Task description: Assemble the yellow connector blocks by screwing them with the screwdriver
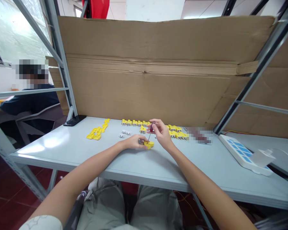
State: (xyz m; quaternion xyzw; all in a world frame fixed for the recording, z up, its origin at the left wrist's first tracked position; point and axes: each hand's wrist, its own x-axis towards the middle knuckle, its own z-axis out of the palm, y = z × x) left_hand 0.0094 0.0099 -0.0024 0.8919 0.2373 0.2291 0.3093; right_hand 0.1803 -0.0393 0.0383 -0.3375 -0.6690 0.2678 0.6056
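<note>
Got my left hand (135, 141) fingers clamped on a yellow piece (149, 145), down at the table (93, 156), well left of the power strip (237, 149). Right hand (161, 133) fingers are pinching a screwdriver (151, 127), shaft angled down to it. More yellow parts (179, 134) sit closer to the strip, white parts (126, 132) farther left.

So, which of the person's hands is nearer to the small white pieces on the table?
Left. The left hand is just right of and in front of the small white pieces; the right hand is farther right, holding a screwdriver.
</note>
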